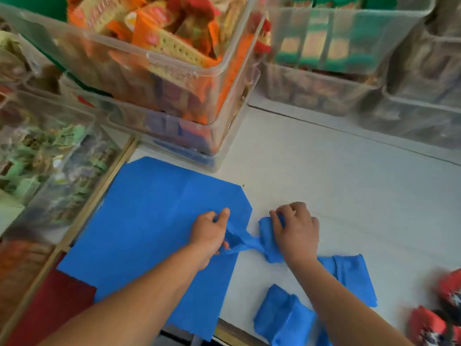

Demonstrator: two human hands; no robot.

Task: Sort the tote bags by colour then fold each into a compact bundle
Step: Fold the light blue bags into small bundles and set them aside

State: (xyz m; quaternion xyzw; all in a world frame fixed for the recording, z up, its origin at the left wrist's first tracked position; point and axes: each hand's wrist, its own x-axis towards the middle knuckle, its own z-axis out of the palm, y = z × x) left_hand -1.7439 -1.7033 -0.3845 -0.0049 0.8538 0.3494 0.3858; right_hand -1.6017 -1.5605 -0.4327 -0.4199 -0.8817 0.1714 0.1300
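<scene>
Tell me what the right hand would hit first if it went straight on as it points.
Bare white table beyond the blue bundle the right hand holds, then probably the lower clear bin of the stack; depth is unclear.

On the table (336,176) a flat bag (154,233) lies at the left, reaching the front edge. The left hand (209,236) rests on its right part and grips a strap (245,242) that runs right to a roll (267,233) held under the right hand (296,236). Two folded bundles (284,318) lie in front of the roll, other bundles (429,325) sit at the far right edge, stacked bins (174,71) stand behind the bag, right bins (349,46) stand beside those, and left bins (50,146) lie left of the bag.
</scene>
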